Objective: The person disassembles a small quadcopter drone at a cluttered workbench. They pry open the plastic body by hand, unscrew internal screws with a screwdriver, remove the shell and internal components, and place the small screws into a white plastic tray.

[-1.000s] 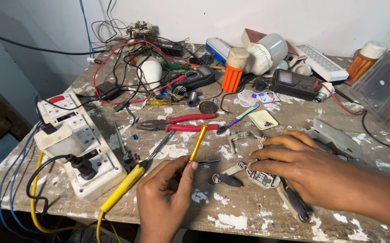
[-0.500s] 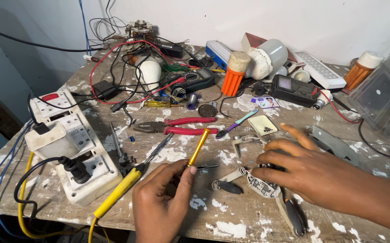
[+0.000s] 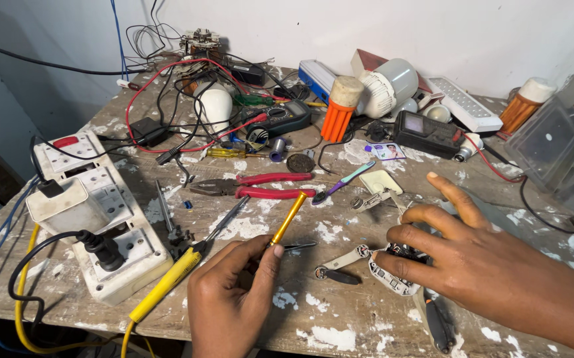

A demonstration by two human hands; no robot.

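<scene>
My left hand (image 3: pixel 230 301) pinches a thin yellow-handled tool (image 3: pixel 287 219), its handle pointing up and away over the bench. Beside that hand lies a yellow soldering iron (image 3: pixel 168 282) with its metal tip toward the pliers. My right hand (image 3: pixel 479 265) rests fingers-down on a small white part with a dark circuit inside (image 3: pixel 393 268), holding it against the tabletop. A white curved strip (image 3: pixel 343 260) lies between the two hands.
Red-handled pliers (image 3: pixel 260 185) lie mid-bench. A white switch-and-socket board (image 3: pixel 91 212) with plugs sits at left. Farther back are a white bulb (image 3: pixel 214 106), an orange lamp base (image 3: pixel 340 109), two multimeters (image 3: pixel 426 132), tangled red and black wires (image 3: pixel 168 99), and a clear plastic box (image 3: pixel 552 149).
My right hand has shifted slightly right and its index finger has lifted off the bench. My left hand keeps the yellow tool in the same place.
</scene>
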